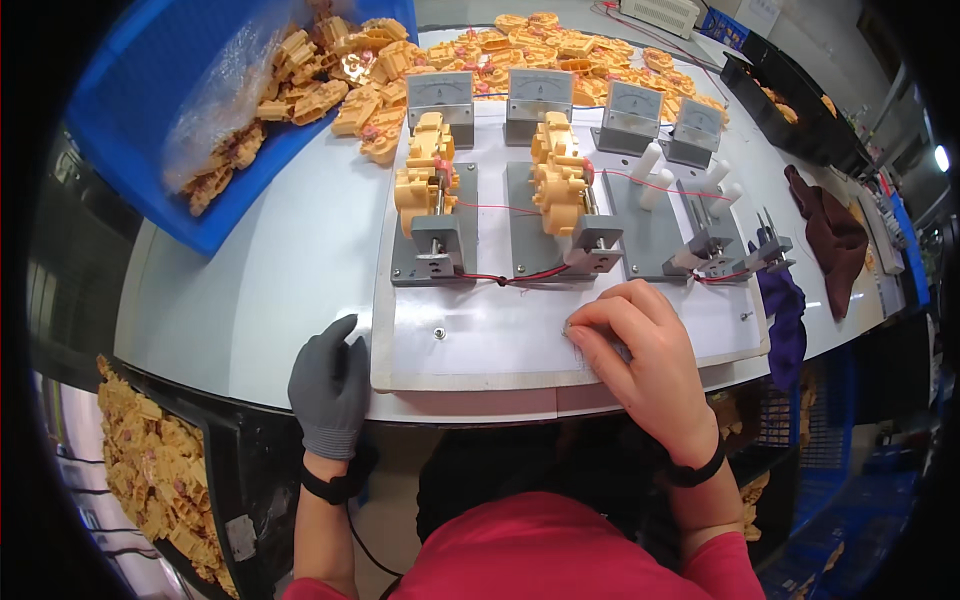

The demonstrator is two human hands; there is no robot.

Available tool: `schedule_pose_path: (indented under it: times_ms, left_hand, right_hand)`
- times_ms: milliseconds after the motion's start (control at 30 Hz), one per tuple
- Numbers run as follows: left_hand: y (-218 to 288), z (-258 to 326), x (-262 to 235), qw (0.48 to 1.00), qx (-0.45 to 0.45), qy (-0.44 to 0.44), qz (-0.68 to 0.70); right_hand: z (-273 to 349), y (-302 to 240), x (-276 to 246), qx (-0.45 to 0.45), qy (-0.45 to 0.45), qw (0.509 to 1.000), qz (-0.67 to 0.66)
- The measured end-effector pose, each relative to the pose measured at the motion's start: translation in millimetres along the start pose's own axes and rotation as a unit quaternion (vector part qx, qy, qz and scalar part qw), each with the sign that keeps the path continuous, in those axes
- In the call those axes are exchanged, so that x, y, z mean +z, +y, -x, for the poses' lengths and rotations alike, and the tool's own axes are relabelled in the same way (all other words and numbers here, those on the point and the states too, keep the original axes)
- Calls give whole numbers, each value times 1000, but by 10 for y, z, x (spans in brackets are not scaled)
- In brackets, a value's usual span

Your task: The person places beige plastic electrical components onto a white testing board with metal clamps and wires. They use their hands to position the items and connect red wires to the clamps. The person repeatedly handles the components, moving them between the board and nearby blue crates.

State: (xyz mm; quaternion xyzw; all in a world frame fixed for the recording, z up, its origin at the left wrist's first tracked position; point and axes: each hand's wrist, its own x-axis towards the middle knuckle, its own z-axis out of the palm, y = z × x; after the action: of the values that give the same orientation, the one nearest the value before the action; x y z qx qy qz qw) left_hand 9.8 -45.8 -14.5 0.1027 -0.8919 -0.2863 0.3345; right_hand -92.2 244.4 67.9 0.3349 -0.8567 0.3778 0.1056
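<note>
Standing on grey fixtures point(520, 222), two yellow plastic housings point(560, 188), knobbly, with reddish parts point(443, 172)

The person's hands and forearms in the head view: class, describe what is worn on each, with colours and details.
The left hand wears a grey glove with a ribbed cuff; the right hand is bare. Each wrist has a black band. A thin dark cable shows near the left forearm. The sleeves are pinkish red.

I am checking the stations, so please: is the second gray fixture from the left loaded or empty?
Loaded: a yellow part sits on the gray fixture, beyond the right hand.
</note>
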Motion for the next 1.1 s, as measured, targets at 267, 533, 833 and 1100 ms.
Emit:
schedule_pose_path:
  times_ms: [267, 533, 833, 1100]
  left_hand:
    - [36, -23, 4, 996, 30, -12, -78]
    - [67, -38, -7, 997, 17, -8, -72]
    - [241, -303, -338, 972, -41, -227, -34]
    - [-222, -2132, -194, 925, 94, -353, -106]
  right_hand:
    - [22, -2, 81, 4, 29, 999, 33]
    - [28, -24, 104, 15, 33, 998, 49]
    - [48, -20, 113, 15, 38, 998, 45]
    - [38, -18, 80, -6, 41, 997, 62]
